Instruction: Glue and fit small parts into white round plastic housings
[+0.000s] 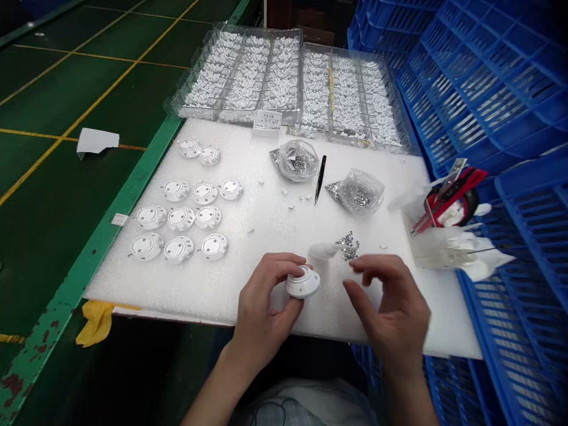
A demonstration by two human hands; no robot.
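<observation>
While the left hand [265, 299] pinches a white round part [303, 283] between thumb and fingers, just above the near edge of the white foam sheet [146, 284], those fingers hide some of its top. The right hand [393, 296] is half open beside it, thumb and fingertips apart, with nothing visible in its grasp. Just beyond lies a translucent white piece [323, 251], too unclear to identify, its thin end reaching a heap of small metal pieces [349, 245]. Farther back, a slim black tool [320, 179] lies between two clear bags of metal bits [299, 161]. Eleven similar white parts [180, 218] stand in rows at left. A paper card [267, 120] before the clear trays [302, 77] bears dark characters too small to read surely; any writing on the white tag [119, 219] at the left edge is illegible. Blue crates [492, 77] at right are cut off by the frame.
</observation>
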